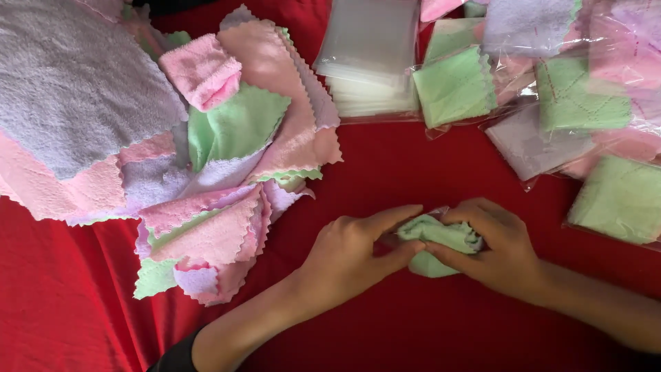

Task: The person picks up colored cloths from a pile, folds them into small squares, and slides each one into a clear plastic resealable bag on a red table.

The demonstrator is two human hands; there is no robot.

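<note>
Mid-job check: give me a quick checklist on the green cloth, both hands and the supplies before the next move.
1. Green cloth held by both hands: ok.
2. Left hand gripping its left end: ok.
3. Right hand covering its right side: ok.
4. Cloth fully folded flat: not ok, it is bunched.
5. Stack of clear bags within view on the red cover: ok.
6. Loose cloth pile apart from the hands: ok.
</note>
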